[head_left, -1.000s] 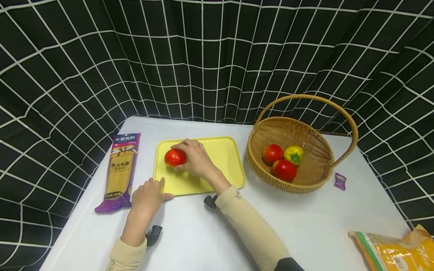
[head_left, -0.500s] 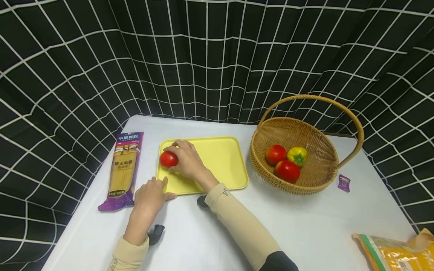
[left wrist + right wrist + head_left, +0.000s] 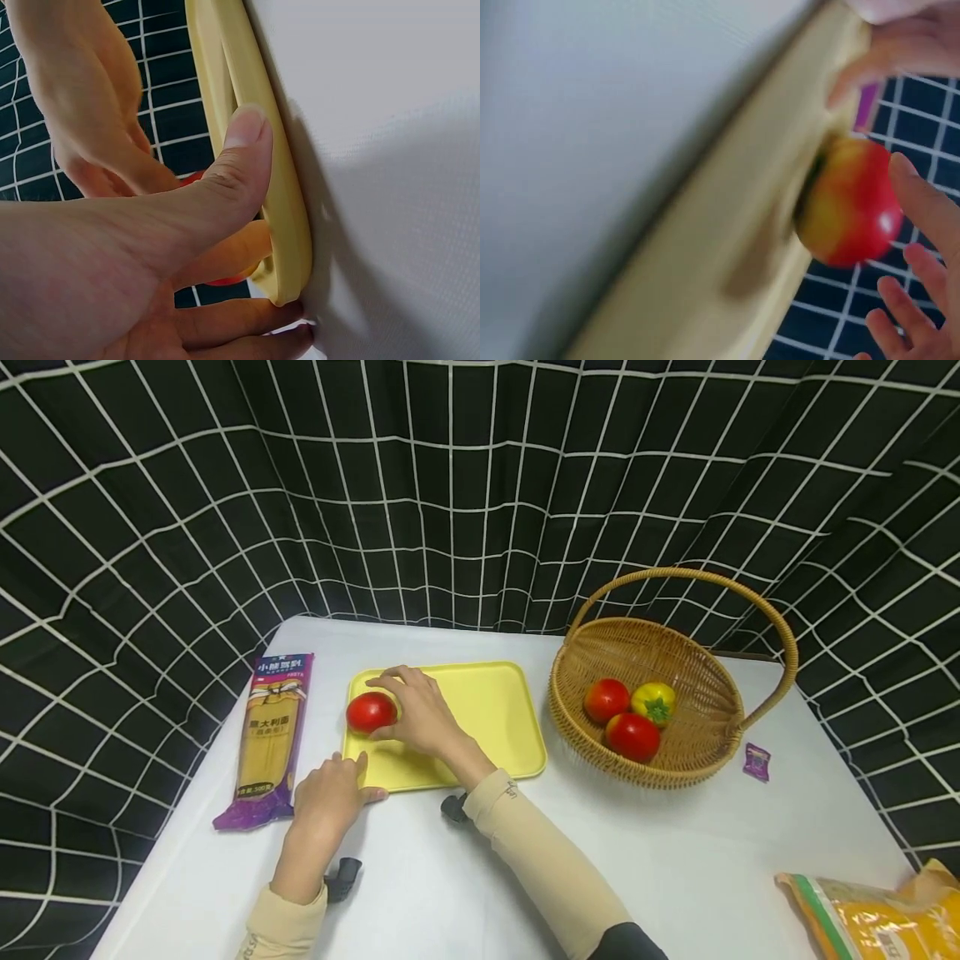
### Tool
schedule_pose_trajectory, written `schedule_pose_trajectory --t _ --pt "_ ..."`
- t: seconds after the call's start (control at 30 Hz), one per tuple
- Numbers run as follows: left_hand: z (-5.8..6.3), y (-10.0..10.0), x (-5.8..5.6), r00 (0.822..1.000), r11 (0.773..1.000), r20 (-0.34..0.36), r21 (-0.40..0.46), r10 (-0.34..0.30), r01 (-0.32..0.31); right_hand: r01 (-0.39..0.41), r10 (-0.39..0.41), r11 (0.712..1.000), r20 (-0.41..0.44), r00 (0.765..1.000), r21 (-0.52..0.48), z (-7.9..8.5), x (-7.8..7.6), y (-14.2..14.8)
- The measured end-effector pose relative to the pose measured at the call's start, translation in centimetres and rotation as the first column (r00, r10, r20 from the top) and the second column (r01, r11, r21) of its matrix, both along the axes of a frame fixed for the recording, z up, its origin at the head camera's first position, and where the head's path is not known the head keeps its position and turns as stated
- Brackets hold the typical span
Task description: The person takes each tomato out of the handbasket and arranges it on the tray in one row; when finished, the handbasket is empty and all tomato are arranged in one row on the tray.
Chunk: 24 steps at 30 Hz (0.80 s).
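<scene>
A glossy red-and-yellow fruit, rounded like an apple or mango (image 3: 369, 712) (image 3: 855, 206), sits at the left end of a shallow yellow tray (image 3: 487, 714). My right hand (image 3: 427, 714) is spread just right of it, fingertips right at its side; in the right wrist view the thumb and fingers (image 3: 930, 206) are parted around a gap beside the fruit. At the tray's near left corner my left hand (image 3: 327, 795) holds the rim. Its thumb (image 3: 247, 150) lies along the near edge, the index finger reaches inside, and other fingers pass the corner outside.
Right of the tray stands a wicker basket (image 3: 708, 727) with a tall handle, holding two red fruits (image 3: 632, 737) and a yellow bell pepper (image 3: 654, 703). A pasta bag (image 3: 268, 735) lies left. A small purple packet (image 3: 757, 762) and an orange bag (image 3: 885, 914) lie right.
My right hand carried the fruit left along the tray and set it at the left end; its fingers have since loosened and drawn slightly right. The left hand stays at the corner.
</scene>
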<state>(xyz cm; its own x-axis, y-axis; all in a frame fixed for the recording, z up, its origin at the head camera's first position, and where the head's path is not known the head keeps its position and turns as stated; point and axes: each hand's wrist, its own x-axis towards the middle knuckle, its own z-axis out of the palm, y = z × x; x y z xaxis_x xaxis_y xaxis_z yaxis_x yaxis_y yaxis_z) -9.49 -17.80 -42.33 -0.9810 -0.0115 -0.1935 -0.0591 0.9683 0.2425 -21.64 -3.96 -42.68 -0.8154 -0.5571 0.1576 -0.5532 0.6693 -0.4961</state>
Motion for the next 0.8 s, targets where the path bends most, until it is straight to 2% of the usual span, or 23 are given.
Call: schedule_pose_trajectory --t 0.2,0.53,0.67,0.8 --pt "0.1 0.0 0.0 1.0 1.0 0.011 0.01 0.002 -0.003 0.079 -0.074 0.986 0.038 0.997 -0.144 2.9 0.5 3.7" --pt "0.2 0.2 0.1 1.0 1.0 0.028 0.012 0.005 -0.005 0.15 -0.15 0.932 0.025 0.988 -0.33 8.5 2.0 11.4" --pt "0.2 0.2 0.1 1.0 1.0 0.027 0.009 0.007 -0.007 0.209 -0.211 0.92 0.032 0.977 -0.33 10.0 2.9 15.0" --pt "0.2 0.2 0.2 1.0 1.0 0.028 0.007 0.002 -0.002 0.262 -0.263 0.934 0.029 0.964 -0.244 10.7 3.4 19.0"
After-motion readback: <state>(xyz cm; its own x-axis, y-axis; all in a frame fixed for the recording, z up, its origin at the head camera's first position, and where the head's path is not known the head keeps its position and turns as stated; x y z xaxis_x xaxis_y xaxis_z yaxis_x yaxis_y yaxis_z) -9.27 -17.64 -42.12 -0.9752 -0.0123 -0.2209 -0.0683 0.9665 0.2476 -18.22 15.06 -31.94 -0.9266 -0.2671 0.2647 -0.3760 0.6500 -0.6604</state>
